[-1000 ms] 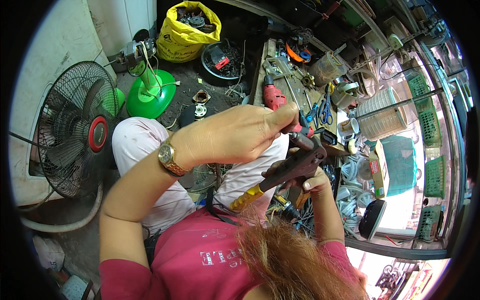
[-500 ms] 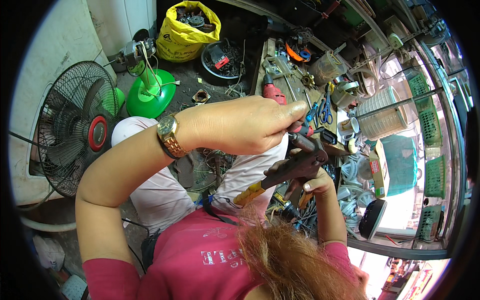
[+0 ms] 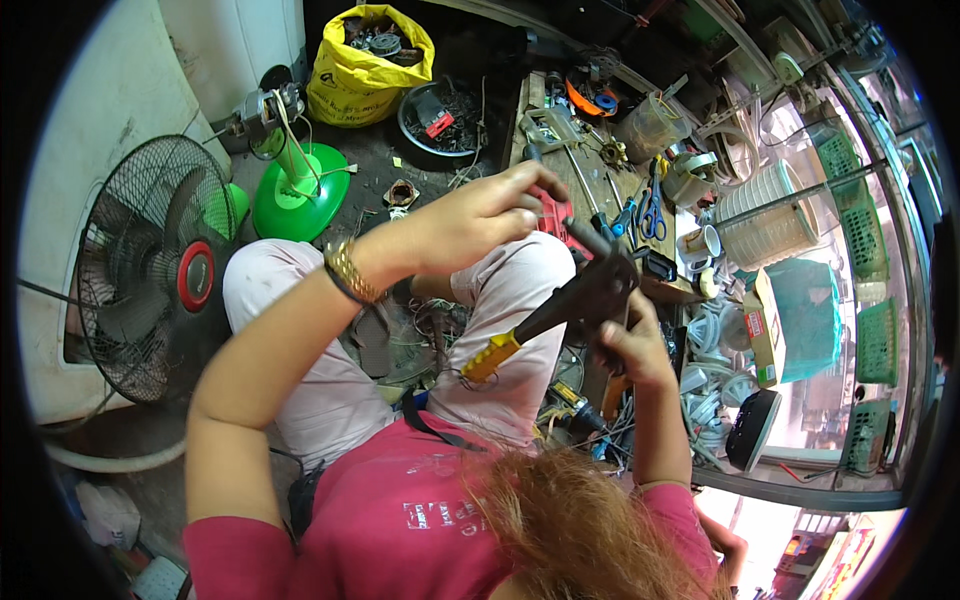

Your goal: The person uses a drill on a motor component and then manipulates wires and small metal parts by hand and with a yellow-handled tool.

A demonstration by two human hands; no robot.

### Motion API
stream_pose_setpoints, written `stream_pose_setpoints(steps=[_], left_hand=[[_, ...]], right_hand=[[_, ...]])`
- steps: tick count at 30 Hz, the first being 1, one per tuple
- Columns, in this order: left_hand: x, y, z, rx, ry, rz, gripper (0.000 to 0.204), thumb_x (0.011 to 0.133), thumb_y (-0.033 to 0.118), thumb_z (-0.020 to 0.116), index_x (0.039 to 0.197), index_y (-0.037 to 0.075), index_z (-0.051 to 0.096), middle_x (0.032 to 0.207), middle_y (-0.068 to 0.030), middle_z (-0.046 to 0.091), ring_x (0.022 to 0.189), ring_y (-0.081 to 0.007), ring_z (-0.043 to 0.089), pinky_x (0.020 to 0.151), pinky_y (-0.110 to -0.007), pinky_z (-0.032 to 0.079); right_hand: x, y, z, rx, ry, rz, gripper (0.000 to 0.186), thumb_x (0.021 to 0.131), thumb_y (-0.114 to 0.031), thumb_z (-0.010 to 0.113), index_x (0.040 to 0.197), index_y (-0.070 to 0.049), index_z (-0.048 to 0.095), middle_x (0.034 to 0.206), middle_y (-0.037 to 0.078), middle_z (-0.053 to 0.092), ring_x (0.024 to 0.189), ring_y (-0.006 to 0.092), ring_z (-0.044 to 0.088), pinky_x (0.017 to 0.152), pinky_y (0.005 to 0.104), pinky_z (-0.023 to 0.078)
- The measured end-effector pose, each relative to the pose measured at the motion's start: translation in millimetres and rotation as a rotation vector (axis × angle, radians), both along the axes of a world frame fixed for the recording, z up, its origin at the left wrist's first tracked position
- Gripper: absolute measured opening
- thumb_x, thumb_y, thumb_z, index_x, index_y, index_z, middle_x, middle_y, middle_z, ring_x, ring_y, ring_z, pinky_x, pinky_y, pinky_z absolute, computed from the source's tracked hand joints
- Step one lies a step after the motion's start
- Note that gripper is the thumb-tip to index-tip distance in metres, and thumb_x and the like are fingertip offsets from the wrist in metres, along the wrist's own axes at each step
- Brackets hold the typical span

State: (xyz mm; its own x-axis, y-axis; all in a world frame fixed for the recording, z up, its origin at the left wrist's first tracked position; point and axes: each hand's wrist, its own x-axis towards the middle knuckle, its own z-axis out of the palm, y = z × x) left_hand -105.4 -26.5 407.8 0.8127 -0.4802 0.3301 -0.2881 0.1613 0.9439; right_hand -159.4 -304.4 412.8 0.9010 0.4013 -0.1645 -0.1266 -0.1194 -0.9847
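Observation:
My right hand (image 3: 638,345) is wrapped round a dark metal hand tool (image 3: 575,298) with a yellow grip (image 3: 491,357). The tool looks like a pair of heavy pliers or a crimper; its exact kind is not clear. Its head is at the upper right, and the yellow grip slants down to the left over my right thigh. My left hand (image 3: 485,218), with a gold watch band on the wrist, hovers to the upper left of the tool's head. Its fingers are curled in; anything in them is too small or hidden. Just beyond its fingertips lies a red power drill (image 3: 560,222).
A wooden bench (image 3: 590,165) holds blue-handled scissors (image 3: 652,215), a white mug (image 3: 700,242) and screwdrivers. A black fan (image 3: 155,268) and a green fan base (image 3: 303,190) stand at left. Farther back are a yellow bag (image 3: 365,85) and a basin of scrap (image 3: 445,125).
My left hand has drawn back left from the tool's head, and its wrist has turned. The tool has shifted slightly down and left in my right hand.

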Motion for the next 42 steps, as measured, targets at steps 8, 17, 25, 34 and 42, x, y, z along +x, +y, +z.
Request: stream_pose_setpoints(steps=[8,17,25,34,42], left_hand=[[-26.6,-40.6,-61.5,-0.456,0.848,0.21,0.019,0.099,0.013,0.038,0.114,0.009,0.048,0.086,-0.0082,0.057,0.06,-0.0167,0.06,0.052,-0.028,0.053],[34.4,-22.6,-152.1,-0.347,0.872,0.414,0.024,0.099,0.011,0.031,0.122,0.01,0.039,0.084,-0.0094,0.054,0.056,-0.0178,0.055,0.049,-0.032,0.051],[60.2,-60.7,-222.8,-0.178,1.05,0.547,0.024,0.095,0.007,0.034,0.109,0.004,0.053,0.081,-0.0118,0.061,0.06,-0.0225,0.059,0.052,-0.039,0.051],[49.3,-58.2,-239.9,-0.219,0.862,0.753,0.014,0.095,0.009,0.04,0.103,0.005,0.051,0.081,-0.0119,0.059,0.059,-0.0219,0.058,0.049,-0.036,0.047],[31.6,-37.4,-191.9,-0.144,0.731,0.895,0.015,0.097,0.009,0.034,0.102,0.007,0.048,0.078,-0.0115,0.056,0.055,-0.0193,0.058,0.041,-0.032,0.047]], right_hand=[[97.7,34.1,31.0,-0.008,0.105,0.012,0.045,0.092,-0.035,0.058,0.122,-0.001,0.05,0.09,0.01,0.066,0.05,0.0078,0.054,0.039,0.0215,0.041],[175.0,87.7,1.7,-0.983,-0.684,0.425,0.059,0.079,-0.004,0.055,0.137,-0.007,0.045,0.107,0.024,0.064,0.088,0.0376,0.065,0.078,0.0415,0.053],[200.3,122.2,-32.7,-1.503,-0.73,0.625,0.026,0.078,-0.003,0.053,0.098,0.002,0.07,0.094,0.022,0.069,0.091,0.0371,0.067,0.077,0.0452,0.054],[189.1,129.4,-39.1,-1.458,-0.718,0.6,0.039,0.081,-0.004,0.049,0.113,-0.015,0.068,0.089,0.021,0.068,0.083,0.0384,0.067,0.073,0.0459,0.054],[173.1,96.6,-39.6,-1.094,-0.587,0.311,0.051,0.085,-0.019,0.063,0.133,-0.008,0.05,0.105,0.023,0.064,0.102,0.0317,0.064,0.087,0.0413,0.049]])
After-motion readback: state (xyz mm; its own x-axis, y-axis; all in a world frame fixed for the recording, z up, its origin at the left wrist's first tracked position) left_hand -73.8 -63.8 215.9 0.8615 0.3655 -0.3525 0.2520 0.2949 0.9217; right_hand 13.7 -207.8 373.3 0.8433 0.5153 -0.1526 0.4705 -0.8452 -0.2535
